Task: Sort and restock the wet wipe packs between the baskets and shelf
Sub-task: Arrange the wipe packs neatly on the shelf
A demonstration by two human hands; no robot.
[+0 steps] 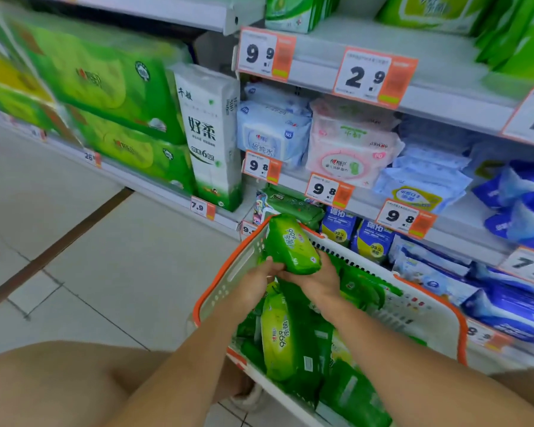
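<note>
Both hands meet over the far left corner of the basket and hold one green wet wipe pack [292, 246] between them. The left hand [255, 283] grips the pack's near lower edge with curled fingers, thumb side toward the pack. The right hand [316, 280] cups the near right end from below, fingers wrapped under it. The pack is raised above the rim, tilted, its long axis running from the hands up and away toward the shelf, printed face turned up and to the left.

Below the hands, the white basket [228, 278] with an orange rim is well filled with more green packs, lying at mixed angles. The largest one, a lighter green pack [282, 337], lies along the left wall with its long axis pointing from the near edge toward the far edge. Darker green packs [352, 392] are piled at the near right corner.

Beyond the basket's far edge, the lowest visible shelf [463, 241] holds a green pack lying flat [293, 204] and upright blue packs [372, 238]. The shelf above carries pale blue [272, 134] and pink packs [352, 149], stacked flat, with orange-and-white price tags [329, 189] along its front edge. Left of these stand green tissue bundles [105, 78].
</note>
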